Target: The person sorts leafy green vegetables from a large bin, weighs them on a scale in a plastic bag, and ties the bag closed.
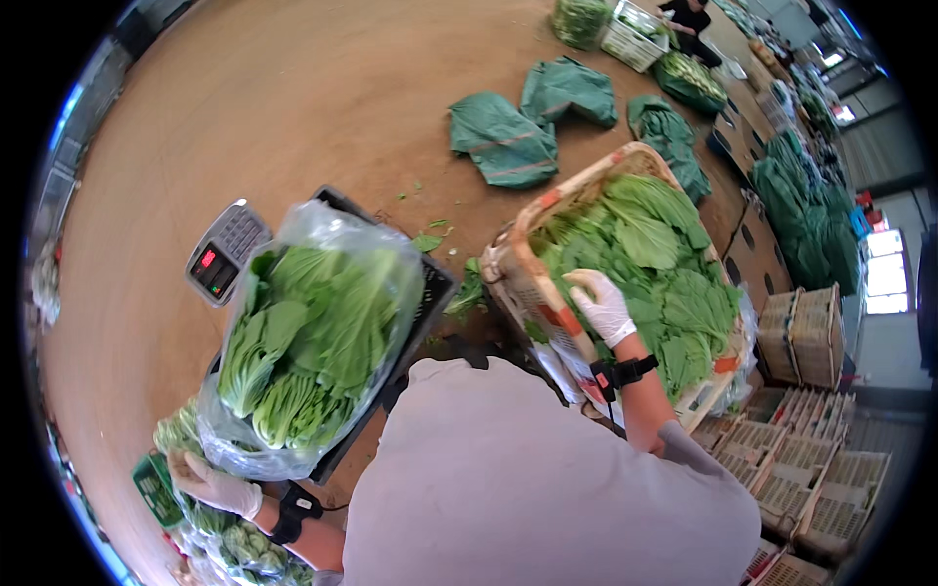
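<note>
My left hand (216, 487), in a white glove, is beside the lower corner of a clear plastic bag (253, 458). Its fingers are slightly curled and I see nothing held in them. Leafy greens with pale stalks (315, 329) fill the bag, which rests on a black crate (432, 293). Over the near side of a worn plastic crate (524, 231) hovers my gloved right hand (604, 306), thumb and fingers apart and nothing between them. Loose leafy greens (659, 256) heap inside that crate, just beyond the hand; whether the fingertips touch them is unclear.
A scale display with keypad (227, 253) stands left of the bag. Green sacks (506, 139) and leaf scraps (427, 242) lie on the floor ahead. Stacked crates (799, 469) stand at right. Bagged vegetables (249, 546) sit at lower left. A person (689, 26) sits far off.
</note>
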A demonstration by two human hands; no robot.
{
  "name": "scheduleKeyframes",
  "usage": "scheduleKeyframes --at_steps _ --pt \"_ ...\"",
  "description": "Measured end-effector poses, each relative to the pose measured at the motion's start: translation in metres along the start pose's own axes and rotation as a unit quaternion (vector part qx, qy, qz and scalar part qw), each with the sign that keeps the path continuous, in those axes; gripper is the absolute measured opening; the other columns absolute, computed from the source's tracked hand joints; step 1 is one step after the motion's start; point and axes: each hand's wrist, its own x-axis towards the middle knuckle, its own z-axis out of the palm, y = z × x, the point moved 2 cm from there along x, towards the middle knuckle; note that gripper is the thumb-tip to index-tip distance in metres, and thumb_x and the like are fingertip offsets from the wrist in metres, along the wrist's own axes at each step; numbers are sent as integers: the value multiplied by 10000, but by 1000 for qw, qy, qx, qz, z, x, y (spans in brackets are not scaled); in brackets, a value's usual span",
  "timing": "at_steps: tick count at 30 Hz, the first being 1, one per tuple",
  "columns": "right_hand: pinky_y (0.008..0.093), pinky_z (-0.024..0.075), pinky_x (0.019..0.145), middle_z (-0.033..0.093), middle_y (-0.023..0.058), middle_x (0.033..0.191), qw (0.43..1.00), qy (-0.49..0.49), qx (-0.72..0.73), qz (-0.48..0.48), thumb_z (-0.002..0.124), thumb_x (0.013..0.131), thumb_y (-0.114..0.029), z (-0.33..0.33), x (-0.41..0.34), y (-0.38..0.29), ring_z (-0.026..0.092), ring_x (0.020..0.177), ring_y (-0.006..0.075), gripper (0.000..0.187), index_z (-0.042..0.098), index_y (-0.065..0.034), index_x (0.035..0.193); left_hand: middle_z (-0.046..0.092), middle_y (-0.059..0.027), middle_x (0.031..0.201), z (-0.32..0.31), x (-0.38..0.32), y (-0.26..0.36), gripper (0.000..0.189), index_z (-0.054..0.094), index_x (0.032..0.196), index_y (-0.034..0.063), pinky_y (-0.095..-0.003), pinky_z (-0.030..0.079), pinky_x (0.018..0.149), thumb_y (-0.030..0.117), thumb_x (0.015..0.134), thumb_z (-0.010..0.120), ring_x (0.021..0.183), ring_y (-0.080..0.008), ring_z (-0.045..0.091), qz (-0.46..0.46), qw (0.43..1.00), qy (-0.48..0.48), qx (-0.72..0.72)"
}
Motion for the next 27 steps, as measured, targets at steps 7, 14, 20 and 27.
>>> scheduleKeyframes --at_steps 7,14,20,27 --pt "360 426 909 582 160 1102 967 185 -118 133 669 777 -253 -96 4 123 551 1025 302 378 609 -73 1104 563 -114 1054 104 -47 121 372 471 1256 -19 -305 418 899 106 906 491 963 -185 545 85 962 -227 -127" --pt "396 412 946 506 196 1238 940 51 -337 19 667 715 -475 -101 165 159 495 1133 335 703 493 -45 1244 613 -86 974 134 -120 171 399 551 1190 22 -309 444 841 86 801 608 900 -181 586 122 907 -403 -23" --pt "391 407 966 509 168 1285 828 -248 -428 265 598 714 -559 -78 249 198 498 1181 294 702 569 -47 1194 622 -101 891 90 -150 150 419 571 1171 57 -307 465 772 100 762 654 836 -226 607 91 901 -422 36" --pt "377 429 941 548 78 1272 749 -303 -529 259 698 625 -541 -71 255 168 534 1156 266 709 600 -124 1190 622 -82 849 52 -167 118 388 579 1152 39 -304 470 765 97 774 646 793 -202 612 20 926 -369 82"
